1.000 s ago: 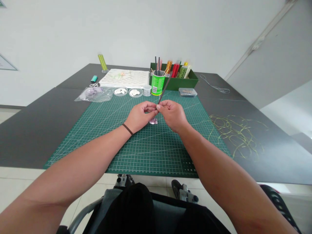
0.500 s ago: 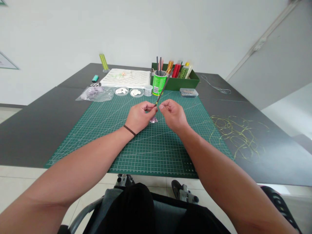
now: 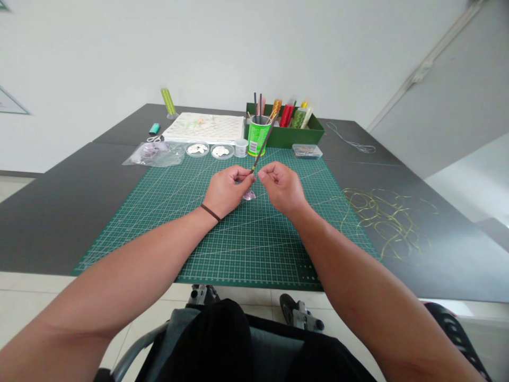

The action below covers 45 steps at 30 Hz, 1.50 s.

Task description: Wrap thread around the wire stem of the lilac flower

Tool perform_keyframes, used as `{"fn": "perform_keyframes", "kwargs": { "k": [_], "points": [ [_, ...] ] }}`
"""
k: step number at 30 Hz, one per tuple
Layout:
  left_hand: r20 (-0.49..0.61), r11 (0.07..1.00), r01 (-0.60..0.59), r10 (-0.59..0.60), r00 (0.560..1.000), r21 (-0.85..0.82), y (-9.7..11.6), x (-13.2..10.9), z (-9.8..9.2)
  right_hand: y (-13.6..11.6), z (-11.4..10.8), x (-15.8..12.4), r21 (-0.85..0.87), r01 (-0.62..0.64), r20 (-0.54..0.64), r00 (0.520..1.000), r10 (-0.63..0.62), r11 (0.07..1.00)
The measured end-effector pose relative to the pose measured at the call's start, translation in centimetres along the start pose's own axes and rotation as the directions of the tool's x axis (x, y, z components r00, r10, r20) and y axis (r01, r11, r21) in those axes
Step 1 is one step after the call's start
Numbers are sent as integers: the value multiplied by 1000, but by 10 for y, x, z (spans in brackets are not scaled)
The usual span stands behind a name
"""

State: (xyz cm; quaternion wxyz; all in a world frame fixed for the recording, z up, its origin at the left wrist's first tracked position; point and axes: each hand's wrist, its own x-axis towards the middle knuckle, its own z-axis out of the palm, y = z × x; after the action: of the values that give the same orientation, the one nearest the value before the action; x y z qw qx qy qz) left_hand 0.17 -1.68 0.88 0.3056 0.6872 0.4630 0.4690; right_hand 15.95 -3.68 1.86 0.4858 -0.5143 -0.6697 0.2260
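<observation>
Landmark: green can (image 3: 255, 139). Just left of it we log a small clear tub (image 3: 240, 148), then two shallow dishes (image 3: 222, 158) of white pieces (image 3: 221, 152); farther left, a plastic bag (image 3: 155, 154), scissors (image 3: 153, 139) and a teal object (image 3: 154, 128) we cannot identify. Left and behind we see a white board (image 3: 222, 128). Behind and right, a green box (image 3: 296, 139) of coloured containers (image 3: 287, 115); right, a flat clear case (image 3: 307, 151); well right, pale cord (image 3: 360, 146).

Cutting mat (image 3: 238, 244) on worktop (image 3: 51, 212), mid-frame
Upper centre: sticks (image 3: 255, 106) in a can (image 3: 253, 135) before a box (image 3: 296, 137); plastic bag (image 3: 169, 155) left of centre.
</observation>
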Motion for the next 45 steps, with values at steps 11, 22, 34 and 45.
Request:
{"fn": "perform_keyframes", "kwargs": {
  "k": [11,22,34,45],
  "points": [
    [-9,993,-38,39,999,114,2,0,-2,-3,3,-2,-44,20,26,999,-19,999],
    [10,999,5,-6,1000,51,1,0,-1,-1,3,-1,12,-15,7,1000,15,1000],
    [64,986,97,-89,994,-137,5,-1,2,-5,0,2,19,-81,-42,996,82,997],
    [84,973,96,-80,993,-209,5,0,2,0,0,4,2,-101,-50,994,101,995]
  ]
}}
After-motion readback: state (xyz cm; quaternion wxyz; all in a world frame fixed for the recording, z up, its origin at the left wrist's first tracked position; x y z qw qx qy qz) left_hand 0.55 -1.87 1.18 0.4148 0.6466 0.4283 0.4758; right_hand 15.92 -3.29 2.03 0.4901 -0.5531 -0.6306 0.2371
